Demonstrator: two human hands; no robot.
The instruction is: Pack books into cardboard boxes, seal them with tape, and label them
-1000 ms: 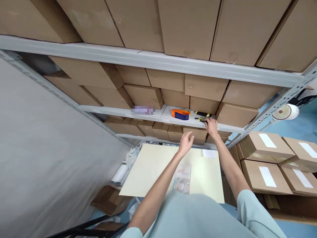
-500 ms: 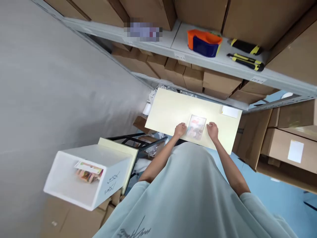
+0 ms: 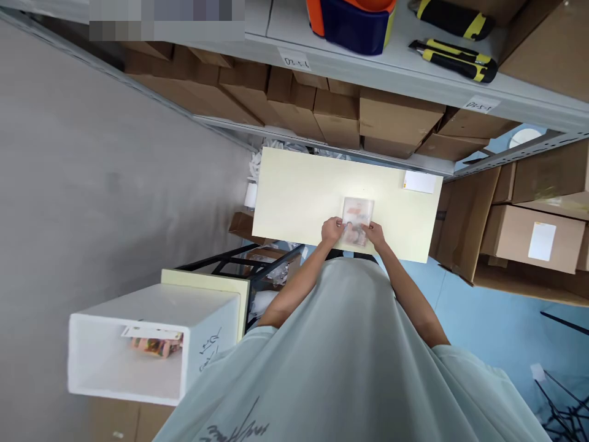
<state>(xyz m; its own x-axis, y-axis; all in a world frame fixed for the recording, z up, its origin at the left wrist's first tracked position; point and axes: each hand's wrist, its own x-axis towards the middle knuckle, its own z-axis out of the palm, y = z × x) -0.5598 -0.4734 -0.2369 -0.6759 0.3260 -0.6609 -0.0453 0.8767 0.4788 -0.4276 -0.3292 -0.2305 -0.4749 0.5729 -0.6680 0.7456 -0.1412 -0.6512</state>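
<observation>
Printed packet (image 3: 358,212), flat and rectangular, with a glossy, clear-looking sleeve and a pale picture blurred under glare, lies at the front edge of a smooth cream tabletop (image 3: 299,190). Taking the packet as the centre of the dial, the left hand (image 3: 332,229) is at nine o'clock, its fingers curled nearly closed, thumb and fingertips pinching the packet's side edge. The right hand (image 3: 374,234) is at four o'clock, also nearly closed, its fingertips on the opposite edge in a similar light pinch. How much of either grip reaches under the packet cannot be seen.

At two o'clock, on the same tabletop, lies a thin white rectangular card (image 3: 419,182). Farther out at one o'clock, slim black-and-yellow cutters (image 3: 455,60) with moulded handles rest on a grey metal shelf (image 3: 257,46); near twelve, a rounded orange and dark blue holder (image 3: 356,27) sits beside them. Below that shelf stand matte brown cardboard boxes (image 3: 338,116). Toward eight o'clock, a smooth white tub (image 3: 207,304) lies on its side, handwriting on its wall and a colourful crumpled packet (image 3: 156,347) inside.
</observation>
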